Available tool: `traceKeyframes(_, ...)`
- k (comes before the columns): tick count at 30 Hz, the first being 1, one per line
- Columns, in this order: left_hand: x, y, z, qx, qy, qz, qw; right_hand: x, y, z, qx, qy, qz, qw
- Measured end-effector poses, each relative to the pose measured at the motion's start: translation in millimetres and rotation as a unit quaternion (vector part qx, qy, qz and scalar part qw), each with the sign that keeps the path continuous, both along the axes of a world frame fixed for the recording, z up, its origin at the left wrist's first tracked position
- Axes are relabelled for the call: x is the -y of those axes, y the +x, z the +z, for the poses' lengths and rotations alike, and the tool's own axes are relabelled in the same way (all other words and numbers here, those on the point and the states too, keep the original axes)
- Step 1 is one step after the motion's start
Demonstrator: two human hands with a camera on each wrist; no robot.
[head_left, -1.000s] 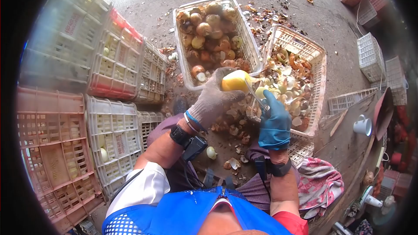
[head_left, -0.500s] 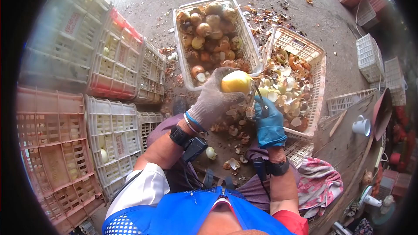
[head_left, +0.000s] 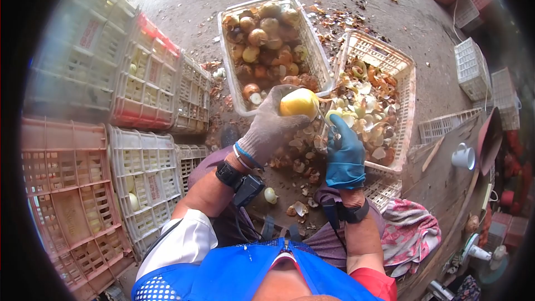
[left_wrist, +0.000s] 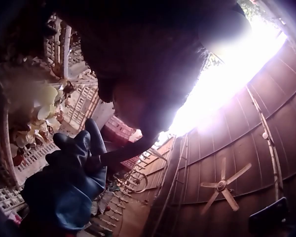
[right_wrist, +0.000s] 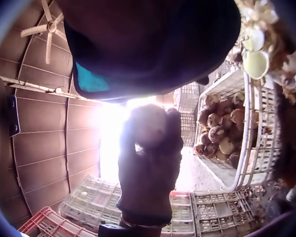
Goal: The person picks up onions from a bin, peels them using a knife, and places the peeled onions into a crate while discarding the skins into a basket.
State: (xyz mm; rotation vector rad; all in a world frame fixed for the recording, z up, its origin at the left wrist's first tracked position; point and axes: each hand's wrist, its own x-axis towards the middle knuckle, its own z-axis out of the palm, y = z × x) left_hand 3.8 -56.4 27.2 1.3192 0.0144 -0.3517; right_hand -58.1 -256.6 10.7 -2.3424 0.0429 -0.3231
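Observation:
My left hand [head_left: 268,128], in a pale knit glove, grips a yellow onion [head_left: 300,103] with the thumb along its lower side. A thin flap of skin [head_left: 324,100] sticks out from the onion's right side. In a blue rubber glove, my right hand [head_left: 345,159] stays just right of and below the onion, fingers curled on a small knife [left_wrist: 124,155] that shows as a dark shape in the left wrist view. Within the right wrist view, the onion [right_wrist: 151,124] appears in the gloved left hand against bright light.
A crate [head_left: 316,39] of unpeeled onions stands ahead, beside a basket [head_left: 409,86] of peelings. Stacked crates [head_left: 69,161] line the left. One pale onion [head_left: 270,195] lies on the floor. At right are a wooden board [head_left: 434,161], a white mug [head_left: 463,156] and a patterned cloth [head_left: 409,231].
The right hand has shifted slightly left with the knife, and the blade's angle at the onion has changed. The left hand keeps its grip, and the onion shows a different side.

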Motion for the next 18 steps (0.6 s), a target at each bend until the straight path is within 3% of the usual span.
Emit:
traceKeyframes(3, -0.3, -0.4, -0.5, -0.007, 0.015, 0.004, 1.0, 0.1, 0.3, -1.0, 0.018, -0.006, -0.008, 1.0)
traceKeyframes(12, 4.4, -3.3, 11.9, 0.18, 0.181, 0.05, 0.966, 0.3, -2.6, -13.0, -0.045, 0.107, -0.007, 0.993)
traceKeyframes(15, 1.9, -4.7, 17.3, 0.117, 0.124, 0.023, 0.985, -1.1, -2.7, -6.8, -0.077, 0.107, -0.018, 0.991)
traceKeyframes(18, -2.7, -5.9, 16.8, 0.046, 0.049, -0.011, 0.998, -3.1, 1.4, -19.2, -0.001, 0.108, -0.004, 0.994)
